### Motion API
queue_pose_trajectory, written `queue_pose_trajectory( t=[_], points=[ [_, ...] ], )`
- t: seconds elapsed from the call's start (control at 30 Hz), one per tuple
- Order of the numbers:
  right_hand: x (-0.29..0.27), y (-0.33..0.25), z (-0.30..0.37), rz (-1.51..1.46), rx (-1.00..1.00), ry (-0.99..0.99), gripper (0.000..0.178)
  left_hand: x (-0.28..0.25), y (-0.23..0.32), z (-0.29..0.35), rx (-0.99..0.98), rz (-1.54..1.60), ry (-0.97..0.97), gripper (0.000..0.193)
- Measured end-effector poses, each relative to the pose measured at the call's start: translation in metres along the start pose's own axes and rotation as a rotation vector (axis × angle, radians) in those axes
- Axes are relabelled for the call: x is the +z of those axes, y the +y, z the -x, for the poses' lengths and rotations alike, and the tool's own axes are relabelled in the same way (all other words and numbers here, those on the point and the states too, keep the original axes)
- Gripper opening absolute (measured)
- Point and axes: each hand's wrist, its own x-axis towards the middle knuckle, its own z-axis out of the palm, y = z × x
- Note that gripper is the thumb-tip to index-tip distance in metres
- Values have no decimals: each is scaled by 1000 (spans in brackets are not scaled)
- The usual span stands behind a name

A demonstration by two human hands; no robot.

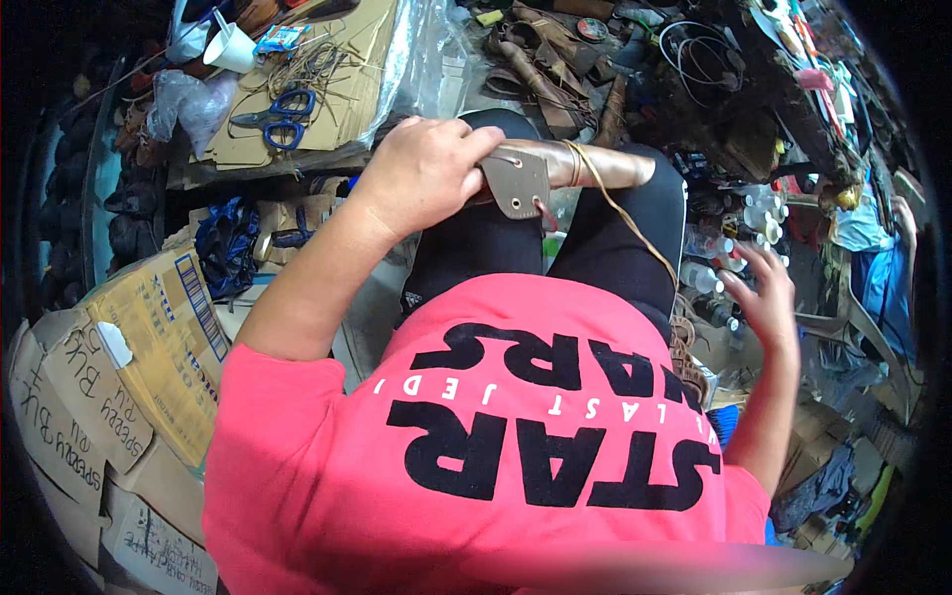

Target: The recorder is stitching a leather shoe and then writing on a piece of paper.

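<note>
Across my thighs lies a long, shiny brown form (pixel 620 169) with a rounded right end. A dark brown leather piece (pixel 518 183) with metal eyelets sits at its left part; it looks like part of a shoe upper. My left hand (pixel 428 164) is closed round the left end of this leather piece, and its palm side is hidden. A thin tan cord (pixel 623 213) loops over the form and trails down past my right thigh. Out to the right, my right hand (pixel 762 297) is raised with its fingers apart, holding nothing, near several small bottles (pixel 706 276).
Blue-handled scissors (pixel 281 119) lie on stacked cardboard (pixel 337 84) at the far left, near a white cup (pixel 230 48). Leather scraps (pixel 540 74) are heaped ahead. A yellow-brown carton (pixel 164 342) stands at my left. Cluttered tools and coiled wire (pixel 702 55) fill the far right.
</note>
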Motion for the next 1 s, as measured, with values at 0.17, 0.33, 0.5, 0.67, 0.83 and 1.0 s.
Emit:
queue_pose_trajectory(
  t=[0.17,0.33,0.5,0.67,0.83,1.0],
  points=[
    [49,-112,-29,-176,-362,51,39,-7,10,8,2,17,146,35],
    [7,-84,-29,-1013,50,90,27,-19,9,18,117,-46,301,40],
    [-77,65,-7,-662,-25,627,24,-21,16,9,121,29,464,40],
    [-87,183,51,-891,482,658,29,11,29,-23,-65,400,580,20],
    [-57,239,120,-493,563,493,24,65,50,-34,-194,681,299,21],
    [24,218,138,69,833,-465,39,104,57,-23,-298,681,-173,28]
  ],
)
